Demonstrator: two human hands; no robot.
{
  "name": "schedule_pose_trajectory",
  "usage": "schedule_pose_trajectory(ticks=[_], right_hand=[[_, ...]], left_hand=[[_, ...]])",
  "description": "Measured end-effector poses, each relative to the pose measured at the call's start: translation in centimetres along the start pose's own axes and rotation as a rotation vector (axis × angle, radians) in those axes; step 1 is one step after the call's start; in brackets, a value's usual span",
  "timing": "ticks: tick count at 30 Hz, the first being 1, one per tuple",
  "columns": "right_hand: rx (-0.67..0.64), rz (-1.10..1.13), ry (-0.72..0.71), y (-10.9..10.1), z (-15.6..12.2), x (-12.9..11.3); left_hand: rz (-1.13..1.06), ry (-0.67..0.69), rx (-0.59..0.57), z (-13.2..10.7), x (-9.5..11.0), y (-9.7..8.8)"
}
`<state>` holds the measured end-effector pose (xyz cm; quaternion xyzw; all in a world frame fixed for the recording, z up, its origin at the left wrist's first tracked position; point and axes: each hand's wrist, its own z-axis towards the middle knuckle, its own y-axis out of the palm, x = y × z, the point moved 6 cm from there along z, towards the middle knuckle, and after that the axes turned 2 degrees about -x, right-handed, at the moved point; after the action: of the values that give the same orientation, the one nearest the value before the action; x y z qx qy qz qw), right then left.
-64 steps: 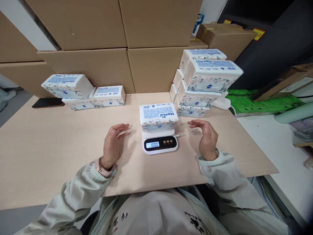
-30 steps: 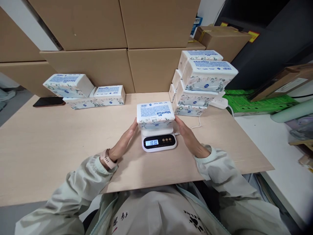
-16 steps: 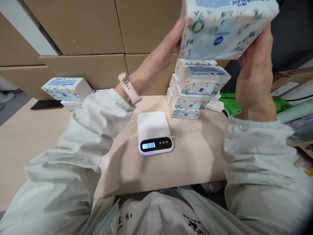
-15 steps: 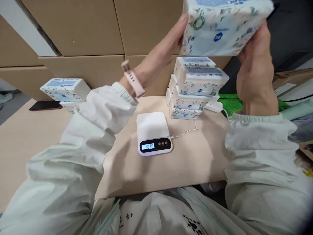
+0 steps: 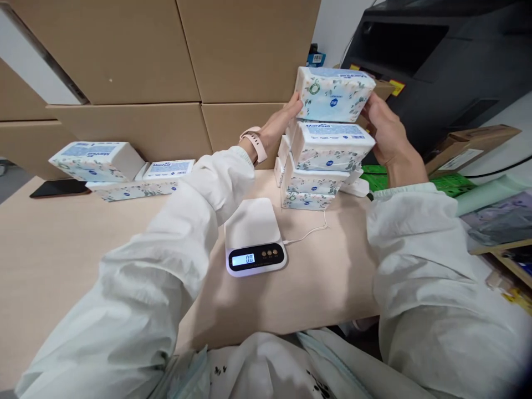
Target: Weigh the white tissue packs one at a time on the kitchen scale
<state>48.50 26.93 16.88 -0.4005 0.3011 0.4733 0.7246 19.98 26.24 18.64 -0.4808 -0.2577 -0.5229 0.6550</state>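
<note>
Between my two hands is a tissue pack [image 5: 332, 102] in floral wrap, at the top of a stack of similar tissue packs [image 5: 328, 152]. My left hand [image 5: 285, 119] presses on its left end, with a pink watch strap [image 5: 255, 141] at the wrist. My right hand [image 5: 386, 124] grips the right end, its fingertips partly hidden behind the pack. Whether the held pack rests fully on the rear of the stack, I cannot tell. In front of the stack lies a white digital scale [image 5: 253, 224] with a bare plate, its display [image 5: 243, 259] reading 0.0.
More tissue packs [image 5: 95, 158] lie at the back left beside a dark phone [image 5: 60, 188]. Cardboard boxes [image 5: 124, 122] wall the table's rear. A white cable [image 5: 307, 235] runs from the scale toward the stack. At right stand a black machine [image 5: 436, 66] and green material [image 5: 453, 185].
Both hands have carried the tissue pack away from me and down to the top of the stack. The scale's display went from 103.0 to 0.0. The view has shifted a little.
</note>
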Motion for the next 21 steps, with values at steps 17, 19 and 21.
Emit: schedule_pose_trajectory(ticks=[17, 19, 21], right_hand=[[0.241, -0.186, -0.505, 6.4, -21.9, -16.4], [0.115, -0.172, -0.519, 7.9, -22.5, -16.5], [0.015, -0.147, -0.526, 8.9, -22.8, -16.4]], left_hand=[[0.945, -0.315, -0.064, -9.3, -18.7, -24.7], [0.968, -0.32, -0.087, -8.8, -19.4, -23.9], [0.987, -0.317, -0.096, -9.0, -19.8, -23.3]])
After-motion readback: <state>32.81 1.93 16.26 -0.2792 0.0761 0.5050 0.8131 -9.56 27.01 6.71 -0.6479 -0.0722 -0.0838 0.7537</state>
